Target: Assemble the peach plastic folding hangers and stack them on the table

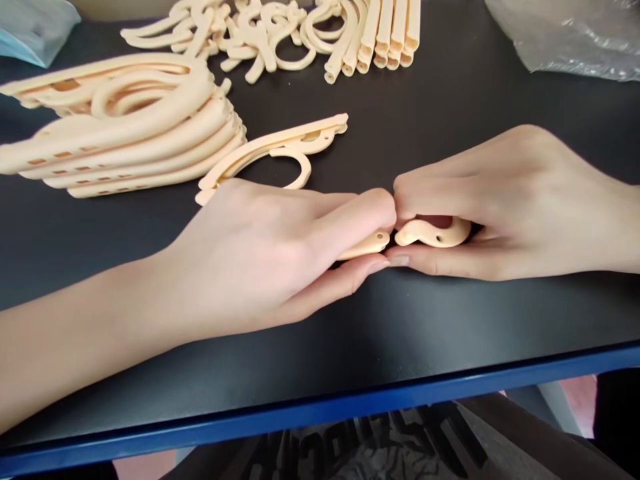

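My left hand is closed around a cream plastic bar, and only its end with a small hole shows between the fingers and thumb. In my right hand a curved cream plastic hook is pinched, with a small hole in its side. The two pieces point at each other with a narrow gap between them, and the fingertips of both hands meet there. Just beyond my left hand lies a cream plastic hanger with a hook-shaped curve, partly hidden by that hand.
Folded cream hangers are stacked at the left. Loose hooks and a row of straight bars lie at the back. Clear plastic is at the back right, a bluish bag at the back left. The table's blue edge runs in front.
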Available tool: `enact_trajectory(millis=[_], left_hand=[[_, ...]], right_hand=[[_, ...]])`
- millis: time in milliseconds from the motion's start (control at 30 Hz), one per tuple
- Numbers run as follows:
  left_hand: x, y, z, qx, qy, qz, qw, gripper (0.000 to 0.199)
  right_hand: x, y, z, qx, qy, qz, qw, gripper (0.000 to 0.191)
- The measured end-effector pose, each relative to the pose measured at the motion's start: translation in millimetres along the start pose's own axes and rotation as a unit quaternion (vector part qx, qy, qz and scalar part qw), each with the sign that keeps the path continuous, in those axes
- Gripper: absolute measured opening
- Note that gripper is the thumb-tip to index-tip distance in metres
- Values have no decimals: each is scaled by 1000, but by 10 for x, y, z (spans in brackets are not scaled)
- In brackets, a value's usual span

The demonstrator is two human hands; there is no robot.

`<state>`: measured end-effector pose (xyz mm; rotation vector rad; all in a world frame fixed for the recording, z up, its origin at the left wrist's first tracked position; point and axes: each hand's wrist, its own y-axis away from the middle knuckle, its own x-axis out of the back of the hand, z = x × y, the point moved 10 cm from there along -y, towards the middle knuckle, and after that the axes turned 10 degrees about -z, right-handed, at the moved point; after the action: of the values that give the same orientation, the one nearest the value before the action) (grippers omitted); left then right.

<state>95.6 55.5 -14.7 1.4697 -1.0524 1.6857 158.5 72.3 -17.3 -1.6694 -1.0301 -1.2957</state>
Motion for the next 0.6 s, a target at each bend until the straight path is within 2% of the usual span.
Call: enact_trajectory(millis=[300, 600], left_hand=[[34, -3, 22, -9, 20, 15, 1000, 16], [84, 31, -65, 37, 30, 36, 998, 17]], right_hand=[[7, -19, 15, 11, -62, -11, 998, 27], [20, -4, 16, 5, -6, 12, 1000, 29]])
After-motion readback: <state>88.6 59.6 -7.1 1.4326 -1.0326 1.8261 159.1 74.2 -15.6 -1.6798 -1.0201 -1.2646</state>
